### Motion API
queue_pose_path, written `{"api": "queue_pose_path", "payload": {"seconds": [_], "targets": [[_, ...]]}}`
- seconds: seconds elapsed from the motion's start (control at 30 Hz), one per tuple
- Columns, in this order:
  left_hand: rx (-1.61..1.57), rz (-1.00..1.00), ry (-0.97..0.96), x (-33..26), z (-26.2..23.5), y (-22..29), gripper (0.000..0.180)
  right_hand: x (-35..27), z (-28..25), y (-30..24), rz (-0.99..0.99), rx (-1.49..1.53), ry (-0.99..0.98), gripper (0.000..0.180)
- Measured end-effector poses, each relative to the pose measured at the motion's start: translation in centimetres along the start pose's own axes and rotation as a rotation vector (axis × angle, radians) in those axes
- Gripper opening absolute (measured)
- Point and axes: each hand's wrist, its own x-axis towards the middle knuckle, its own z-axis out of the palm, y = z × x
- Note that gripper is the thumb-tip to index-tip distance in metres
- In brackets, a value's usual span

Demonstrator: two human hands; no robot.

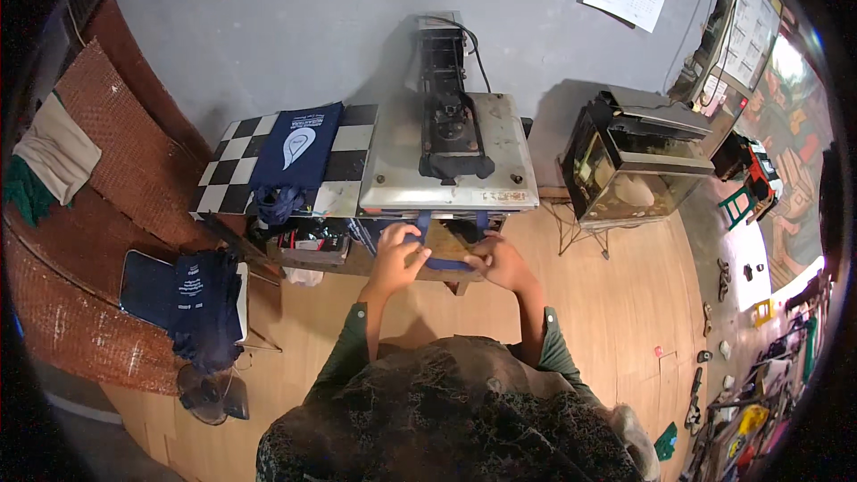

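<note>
My left hand [398, 257] and my right hand [500, 262] are both closed on a dark blue cloth bag [446, 264]. The left pinches its left side and the right grips its right side. Blue straps rise from the bag to the front edge of a metal press [446, 194], and a yellowish-brown patch shows between my hands. How far the bag reaches under the press is hidden. A black upright mechanism with a cable stands on the press plate.
Folded navy bags [299, 147] lie on a checkered table [234, 153] to the left. Further left, more navy bags [201, 303] hang over a chair, above a fan [203, 391]. A glass tank [638, 180] stands on a wire stand at the right. Clutter lines the far-right floor.
</note>
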Motion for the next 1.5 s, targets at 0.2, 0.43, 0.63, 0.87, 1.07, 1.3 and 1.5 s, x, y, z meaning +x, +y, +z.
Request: {"api": "queue_pose_path", "payload": {"seconds": [0.2, 0.43, 0.63, 0.87, 1.07, 1.3, 1.5], "targets": [[-0.582, -0.363, -0.059, -2.1, 6.0, -4.7, 0.025, 0.7, 4.2, 4.3, 0.623, 0.757, 0.737, 0.017], [-0.793, -0.894, 0.21, 1.6, 9.1, -4.4, 0.049, 3.3, 6.4, 9.2, 0.745, 0.642, 0.455, 0.022], [-0.73, -0.763, 0.018, 0.4, 8.8, -6.5, 0.028, 3.1, 7.0, 8.8, 0.721, 0.882, 0.369, 0.024], [-0.932, -0.835, -0.258, -0.4, 3.8, -2.6, 0.031, -1.8, 9.2, 10.4, 0.688, 0.886, 0.422, 0.016], [-0.969, -0.934, -0.225, -3.1, 3.3, -2.6, 0.033, -2.7, 6.8, 5.8, 0.685, 0.889, 0.398, 0.01], [-1.045, -1.028, -0.019, -4.8, 5.0, -3.1, 0.023, -3.4, 6.0, 6.5, 0.783, 1.073, 0.317, 0.014], [-1.088, -1.101, 0.097, -5.6, 6.2, -3.3, 0.029, -3.5, 7.1, 6.9, 0.826, 1.289, 0.364, 0.021]]}}
